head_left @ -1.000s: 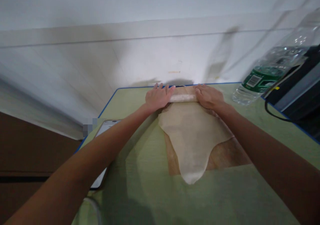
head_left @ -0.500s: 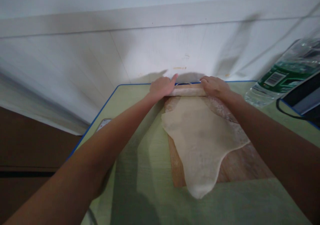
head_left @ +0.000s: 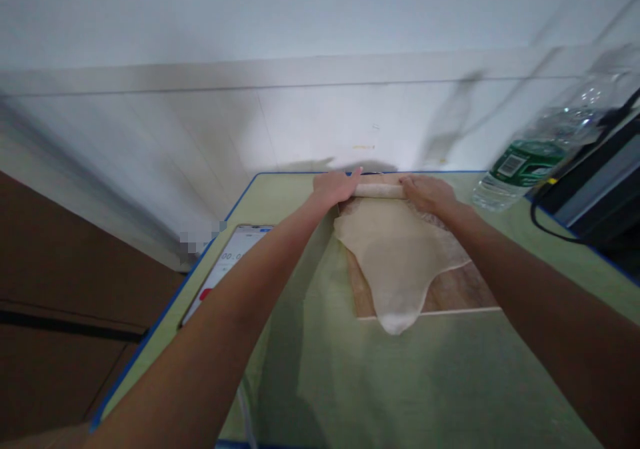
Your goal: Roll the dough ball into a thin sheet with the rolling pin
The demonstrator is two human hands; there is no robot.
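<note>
At the far end of the cutting board (head_left: 463, 289), a pale, flour-dusted rolling pin (head_left: 380, 190) lies crosswise. My left hand (head_left: 335, 188) is closed around its left end, with the thumb pointing up. Its right end is in my right hand (head_left: 429, 192), also closed, and both ends of the pin are hidden by the hands. Nearer to me, a thin, uneven sheet of dough (head_left: 395, 249) covers much of the board. A narrow tongue of it hangs over the board's near edge, and the pin rests at its far side.
The green table (head_left: 360, 382) has a blue edge and meets a white wall (head_left: 310, 122). A phone (head_left: 225, 262) lies left, partly behind my left forearm. At the right stand a clear bottle (head_left: 520, 162) with a green label and a dark device (head_left: 595, 189) with a cable.
The camera view has shifted, so more of the phone and of the table's near part shows. Both hands still hold the rolling pin at the board's far end.
</note>
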